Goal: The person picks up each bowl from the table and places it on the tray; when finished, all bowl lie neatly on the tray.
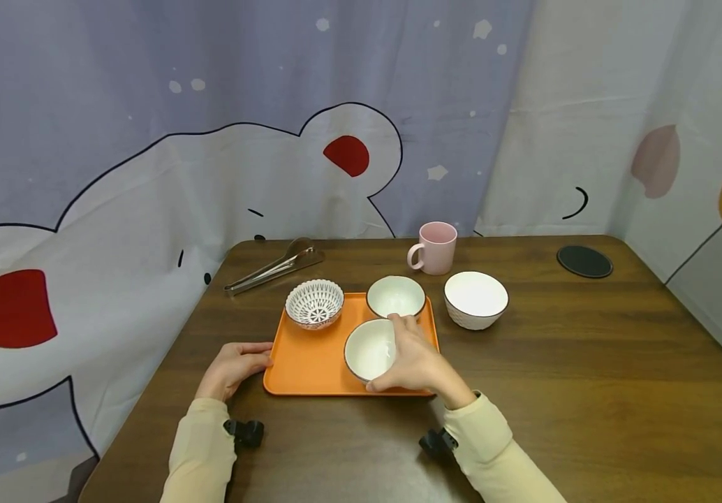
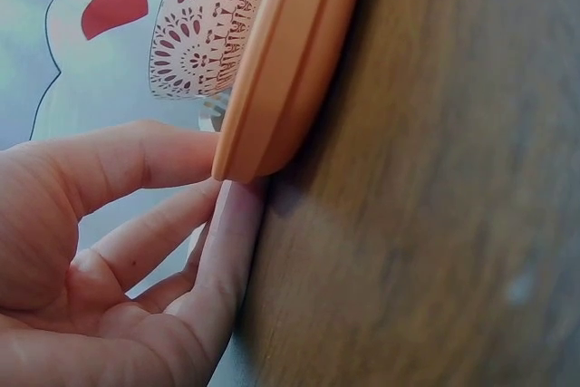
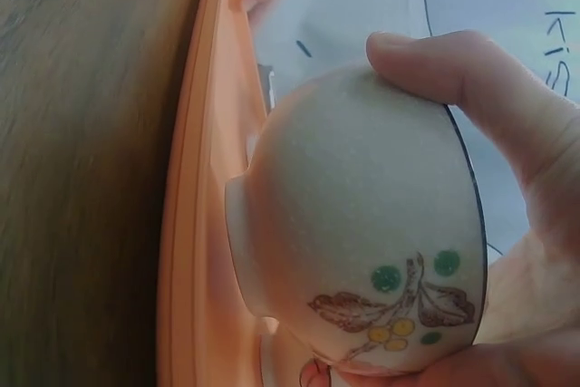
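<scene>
My right hand [image 1: 414,360] grips a white bowl [image 1: 367,349] by its sides, thumb near the front and fingers at the back rim. In the right wrist view this bowl [image 3: 381,206] shows a dark rim and painted leaves and berries, its foot close over the orange tray [image 1: 311,370]. My left hand [image 1: 235,367] pinches the tray's left edge; in the left wrist view its fingertips are right at the rim [image 2: 272,88]. Behind the gripped bowl stands a similar white bowl [image 1: 395,295], and a patterned openwork bowl [image 1: 314,304] stands at the tray's back left.
A white textured bowl [image 1: 475,300] stands right of the tray on the wooden table [image 1: 587,391]. Beyond it are a pink mug [image 1: 438,248] and a dark round coaster [image 1: 584,261]. Metal tongs [image 1: 276,267] lie at the back left. A printed curtain [image 1: 241,188] hangs behind the table.
</scene>
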A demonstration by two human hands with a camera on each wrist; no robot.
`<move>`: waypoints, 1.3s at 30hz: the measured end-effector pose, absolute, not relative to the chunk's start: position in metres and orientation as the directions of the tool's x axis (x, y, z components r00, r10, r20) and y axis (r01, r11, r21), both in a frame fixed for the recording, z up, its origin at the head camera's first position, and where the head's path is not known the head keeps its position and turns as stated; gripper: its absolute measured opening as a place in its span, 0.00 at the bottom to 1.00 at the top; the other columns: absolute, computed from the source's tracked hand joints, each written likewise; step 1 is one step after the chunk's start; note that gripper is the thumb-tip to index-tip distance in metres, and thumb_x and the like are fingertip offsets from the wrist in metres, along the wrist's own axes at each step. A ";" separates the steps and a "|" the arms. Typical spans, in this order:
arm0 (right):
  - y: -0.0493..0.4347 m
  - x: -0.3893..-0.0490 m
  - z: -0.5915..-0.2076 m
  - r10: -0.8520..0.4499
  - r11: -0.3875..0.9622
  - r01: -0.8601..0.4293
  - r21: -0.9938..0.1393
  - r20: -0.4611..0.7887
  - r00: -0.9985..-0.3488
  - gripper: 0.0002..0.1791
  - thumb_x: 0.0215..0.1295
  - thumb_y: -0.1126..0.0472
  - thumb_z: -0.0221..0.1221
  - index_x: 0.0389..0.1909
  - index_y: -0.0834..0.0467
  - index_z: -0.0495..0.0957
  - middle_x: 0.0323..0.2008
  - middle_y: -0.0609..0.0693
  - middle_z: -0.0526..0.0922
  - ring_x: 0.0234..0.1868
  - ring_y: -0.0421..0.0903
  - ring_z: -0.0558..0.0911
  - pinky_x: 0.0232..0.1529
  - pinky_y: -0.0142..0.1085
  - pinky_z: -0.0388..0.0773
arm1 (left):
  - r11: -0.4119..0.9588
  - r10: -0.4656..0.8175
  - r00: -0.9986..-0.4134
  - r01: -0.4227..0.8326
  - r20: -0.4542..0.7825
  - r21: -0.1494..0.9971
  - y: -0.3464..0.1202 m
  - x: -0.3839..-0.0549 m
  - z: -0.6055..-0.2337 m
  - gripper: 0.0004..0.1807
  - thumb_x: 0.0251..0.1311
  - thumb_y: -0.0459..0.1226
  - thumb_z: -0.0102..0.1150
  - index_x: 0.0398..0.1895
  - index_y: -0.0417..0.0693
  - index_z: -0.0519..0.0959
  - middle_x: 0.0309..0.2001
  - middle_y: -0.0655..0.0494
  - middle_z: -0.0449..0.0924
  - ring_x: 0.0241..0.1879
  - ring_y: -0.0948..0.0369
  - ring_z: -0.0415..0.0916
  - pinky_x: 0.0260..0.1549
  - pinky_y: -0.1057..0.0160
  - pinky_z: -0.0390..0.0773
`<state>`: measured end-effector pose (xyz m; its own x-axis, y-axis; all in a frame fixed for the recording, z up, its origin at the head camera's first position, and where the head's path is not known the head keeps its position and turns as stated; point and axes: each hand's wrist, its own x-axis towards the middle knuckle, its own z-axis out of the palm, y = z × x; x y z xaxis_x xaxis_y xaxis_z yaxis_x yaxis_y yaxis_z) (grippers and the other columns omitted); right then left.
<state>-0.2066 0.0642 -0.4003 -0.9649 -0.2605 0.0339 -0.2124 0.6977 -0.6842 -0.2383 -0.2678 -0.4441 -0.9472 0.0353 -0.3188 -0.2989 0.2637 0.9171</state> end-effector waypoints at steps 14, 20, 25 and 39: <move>0.036 -0.214 -0.403 -0.313 0.667 -0.229 -0.709 0.013 -0.950 0.69 0.26 0.50 0.82 0.71 0.67 0.55 0.59 0.61 0.65 0.62 0.56 0.66 0.62 0.49 0.72 | 0.264 0.044 -0.949 -0.289 -0.311 0.920 -0.267 -0.240 -0.444 0.27 0.58 0.26 0.60 0.62 0.24 0.70 0.60 0.33 0.74 0.46 0.62 0.81 0.47 0.63 0.83; 0.025 -0.216 -0.405 -0.328 0.656 -0.227 -0.720 -0.002 -0.945 0.71 0.27 0.50 0.82 0.73 0.69 0.52 0.64 0.63 0.62 0.67 0.58 0.61 0.66 0.49 0.68 | 0.274 0.024 -0.944 -0.312 -0.330 0.910 -0.267 -0.240 -0.444 0.26 0.58 0.27 0.60 0.62 0.26 0.71 0.60 0.35 0.76 0.46 0.63 0.80 0.48 0.64 0.82; 0.015 -0.218 -0.407 -0.342 0.652 -0.231 -0.722 -0.008 -0.940 0.70 0.27 0.50 0.81 0.72 0.69 0.53 0.63 0.62 0.62 0.65 0.56 0.62 0.66 0.48 0.69 | 0.281 0.016 -0.942 -0.318 -0.336 0.905 -0.267 -0.239 -0.444 0.26 0.59 0.27 0.60 0.62 0.27 0.71 0.60 0.35 0.75 0.46 0.62 0.81 0.49 0.62 0.82; -0.012 -0.220 -0.410 -0.344 0.655 -0.227 -0.720 -0.017 -0.939 0.69 0.28 0.47 0.81 0.72 0.66 0.54 0.65 0.65 0.61 0.67 0.59 0.62 0.66 0.48 0.68 | 0.299 0.012 -0.943 -0.313 -0.332 0.901 -0.268 -0.238 -0.444 0.26 0.59 0.28 0.61 0.61 0.27 0.72 0.61 0.34 0.73 0.45 0.63 0.80 0.48 0.62 0.82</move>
<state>-0.2204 -0.0124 -0.4096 -0.9388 -0.3440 -0.0174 -0.2268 0.6554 -0.7204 -0.2379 -0.2676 -0.4436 -0.9433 0.0119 -0.3319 -0.3134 0.2986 0.9015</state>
